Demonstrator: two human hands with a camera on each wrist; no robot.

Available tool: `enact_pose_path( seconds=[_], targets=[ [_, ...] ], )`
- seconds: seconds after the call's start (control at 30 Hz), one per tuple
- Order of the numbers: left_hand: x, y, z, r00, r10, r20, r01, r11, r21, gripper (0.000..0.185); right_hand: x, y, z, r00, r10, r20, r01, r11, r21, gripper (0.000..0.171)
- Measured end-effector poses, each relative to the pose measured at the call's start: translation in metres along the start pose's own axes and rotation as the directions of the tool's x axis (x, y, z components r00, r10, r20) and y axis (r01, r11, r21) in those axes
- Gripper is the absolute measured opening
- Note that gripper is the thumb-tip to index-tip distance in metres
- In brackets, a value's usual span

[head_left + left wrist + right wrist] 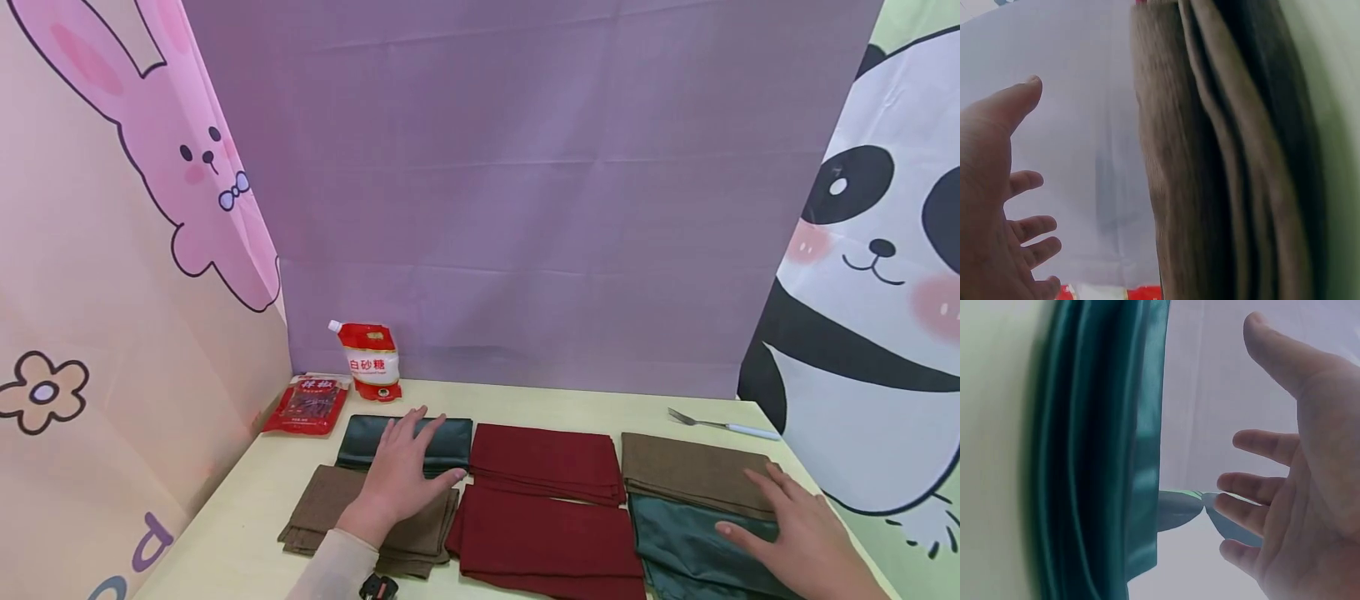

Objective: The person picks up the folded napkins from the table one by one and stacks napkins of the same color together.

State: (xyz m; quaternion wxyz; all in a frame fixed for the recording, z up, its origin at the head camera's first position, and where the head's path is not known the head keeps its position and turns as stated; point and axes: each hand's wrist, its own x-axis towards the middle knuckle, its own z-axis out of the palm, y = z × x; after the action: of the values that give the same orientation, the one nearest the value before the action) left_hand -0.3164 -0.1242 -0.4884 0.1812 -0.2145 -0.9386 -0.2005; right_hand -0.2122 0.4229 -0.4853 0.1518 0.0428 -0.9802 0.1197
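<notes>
Right hand [810, 533] and left hand [400, 482] are held well apart, nothing gripped, above the right-side green cloth [682, 542] and left-side brown cloth [322, 507], flanking the nearer red cloth [551, 537], and folds could be rumpled if either hand were dragged across.

A white-capped red pouch [372, 364] stands upright at the back left of a pale counter [232, 533], just beside a red packet [309, 405]; a fork [723, 425] lies far right. Behind hangs a purple cloth [525, 192], flanked by a pictured pink rabbit [168, 137] and panda [862, 350].
</notes>
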Motion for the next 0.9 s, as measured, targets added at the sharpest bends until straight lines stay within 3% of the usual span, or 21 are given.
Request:
enact_pose_path(
  seconds=[0.53, 0.9],
  targets=[
    [0.017, 0.036, 0.018, 0.990, 0.057, 0.127, -0.052, 0.998, -0.042, 0.074, -0.012, 0.032, -0.005, 0.980, 0.074, 0.185, -0.071, 0.997, -0.020, 0.091],
    [0.029, 0.059, 0.026, 0.983, 0.122, 0.134, -0.121, 0.993, -0.016, 0.067, -0.020, 0.042, -0.011, 0.922, 0.159, 0.353, -0.171, 0.985, 0.003, 0.095]
  ],
)
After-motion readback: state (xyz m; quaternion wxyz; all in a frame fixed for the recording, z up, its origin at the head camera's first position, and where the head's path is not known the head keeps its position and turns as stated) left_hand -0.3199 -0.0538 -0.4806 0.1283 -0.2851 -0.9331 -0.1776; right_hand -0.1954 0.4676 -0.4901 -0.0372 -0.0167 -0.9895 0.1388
